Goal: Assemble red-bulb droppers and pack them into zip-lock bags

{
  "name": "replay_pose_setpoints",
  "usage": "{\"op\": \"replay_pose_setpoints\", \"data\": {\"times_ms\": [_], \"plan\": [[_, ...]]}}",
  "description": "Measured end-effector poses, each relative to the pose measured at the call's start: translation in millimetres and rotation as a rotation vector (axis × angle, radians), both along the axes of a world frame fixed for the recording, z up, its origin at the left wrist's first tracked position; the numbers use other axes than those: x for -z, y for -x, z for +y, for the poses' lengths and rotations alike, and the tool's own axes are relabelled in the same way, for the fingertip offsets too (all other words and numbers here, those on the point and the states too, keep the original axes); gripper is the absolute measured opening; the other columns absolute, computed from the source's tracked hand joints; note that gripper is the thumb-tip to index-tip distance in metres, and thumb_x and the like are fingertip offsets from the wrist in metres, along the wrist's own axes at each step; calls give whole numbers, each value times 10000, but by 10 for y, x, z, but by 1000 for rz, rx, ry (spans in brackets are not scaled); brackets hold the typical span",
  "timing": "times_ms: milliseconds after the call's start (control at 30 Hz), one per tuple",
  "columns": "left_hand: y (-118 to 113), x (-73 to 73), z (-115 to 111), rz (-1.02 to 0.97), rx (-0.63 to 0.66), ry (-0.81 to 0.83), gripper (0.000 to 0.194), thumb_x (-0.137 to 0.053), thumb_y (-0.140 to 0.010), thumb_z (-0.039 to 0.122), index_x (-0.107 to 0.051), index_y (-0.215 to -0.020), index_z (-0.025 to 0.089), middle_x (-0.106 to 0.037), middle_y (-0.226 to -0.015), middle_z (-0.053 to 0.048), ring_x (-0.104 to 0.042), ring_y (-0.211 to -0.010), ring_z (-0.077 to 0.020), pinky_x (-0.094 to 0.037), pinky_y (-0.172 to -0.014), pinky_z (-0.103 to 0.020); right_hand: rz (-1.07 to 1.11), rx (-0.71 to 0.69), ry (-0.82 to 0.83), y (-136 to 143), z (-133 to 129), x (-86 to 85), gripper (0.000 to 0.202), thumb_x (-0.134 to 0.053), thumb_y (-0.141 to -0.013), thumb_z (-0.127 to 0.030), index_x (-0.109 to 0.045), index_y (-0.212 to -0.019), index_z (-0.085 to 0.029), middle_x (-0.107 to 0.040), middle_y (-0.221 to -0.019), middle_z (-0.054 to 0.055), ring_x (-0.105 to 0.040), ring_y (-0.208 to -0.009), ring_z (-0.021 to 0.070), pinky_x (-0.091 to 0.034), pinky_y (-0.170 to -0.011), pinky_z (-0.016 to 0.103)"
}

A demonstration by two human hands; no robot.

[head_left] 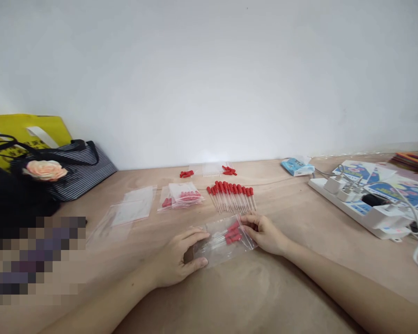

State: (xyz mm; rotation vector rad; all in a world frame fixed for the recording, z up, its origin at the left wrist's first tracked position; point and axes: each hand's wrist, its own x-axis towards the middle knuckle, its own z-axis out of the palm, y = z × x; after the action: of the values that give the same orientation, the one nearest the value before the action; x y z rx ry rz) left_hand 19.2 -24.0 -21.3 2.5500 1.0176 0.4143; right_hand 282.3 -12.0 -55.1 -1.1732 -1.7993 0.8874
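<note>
A clear zip-lock bag [214, 253] lies on the table between my hands, with several red-bulbed droppers [233, 234] inside, their bulbs toward the right. My left hand [181, 257] rests at the bag's left end, thumb and fingers apart. At the right end, by the zip edge, the fingers of my right hand [263, 233] are closed on the bag. Just beyond it, a row of loose droppers [231, 195] lies with red bulbs pointing away from me. Filled bags [185, 195] are stacked to their left, and flat clear bags [134, 206] lie farther left.
Along the wall are two small piles of red bulbs [186, 174] and a row of clear tubes [212, 170]. A tissue pack [297, 166], a power strip [358, 208] with cords and printed sheets are at right. A striped bag [87, 171] and a yellow bag [52, 123] stand left.
</note>
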Motion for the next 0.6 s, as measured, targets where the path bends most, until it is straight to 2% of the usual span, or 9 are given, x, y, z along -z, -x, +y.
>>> {"op": "replay_pose_setpoints", "data": {"times_ms": [100,233,333,400,467,567,600], "plan": [[-4,7,1,3,-9,4,443,-511,-790,399,-468,-1186,205,-499,-1238,-81,-443,-1149,-241,-372,-958,-403,48,-3,27,6,1,-27,210,-510,-766,-290,-662,-873,-192,-616,-779,47,-571,-755,182,-455,-702,322],[-6,22,4,-27,1,5,440,-520,-787,385,-468,-1190,214,-505,-1233,-69,-432,-1160,-236,-350,-979,-406,-28,-130,-34,4,-22,-60,174,-524,-760,-263,-675,-812,-195,-613,-832,49,-563,-794,170,-441,-725,298],[-6,24,5,-27,7,12,425,-514,-792,381,-473,-1184,223,-502,-1238,-62,-420,-1170,-231,-346,-983,-406,-41,-134,5,-13,-5,-31,181,-526,-749,-271,-662,-831,-184,-619,-783,35,-556,-697,143,-443,-635,261],[-6,18,4,-25,13,25,419,-514,-793,378,-480,-1178,216,-502,-1238,-65,-416,-1174,-229,-346,-985,-403,-7,-8,43,-61,72,-4,187,-529,-731,-288,-644,-815,-167,-625,-725,26,-544,-623,135,-434,-571,248],[-6,9,4,-23,16,36,418,-516,-791,376,-488,-1173,208,-501,-1239,-70,-415,-1177,-229,-342,-989,-403,3,181,41,-152,218,-1,171,-526,-715,-283,-624,-775,-157,-628,-698,23,-546,-610,139,-433,-570,248],[-5,2,12,-16,15,45,417,-518,-790,379,-496,-1170,210,-496,-1246,-71,-413,-1180,-232,-341,-991,-406,-137,494,50,-335,534,-54,166,-507,-709,-253,-618,-783,-155,-627,-685,26,-555,-608,141,-419,-573,239],[-4,2,15,-15,16,47,418,-518,-790,382,-496,-1171,213,-495,-1249,-70,-411,-1183,-233,-339,-992,-409,-159,557,61,-391,648,-76,172,-521,-699,-250,-624,-789,-146,-630,-697,44,-560,-623,154,-412,-584,248]]}}
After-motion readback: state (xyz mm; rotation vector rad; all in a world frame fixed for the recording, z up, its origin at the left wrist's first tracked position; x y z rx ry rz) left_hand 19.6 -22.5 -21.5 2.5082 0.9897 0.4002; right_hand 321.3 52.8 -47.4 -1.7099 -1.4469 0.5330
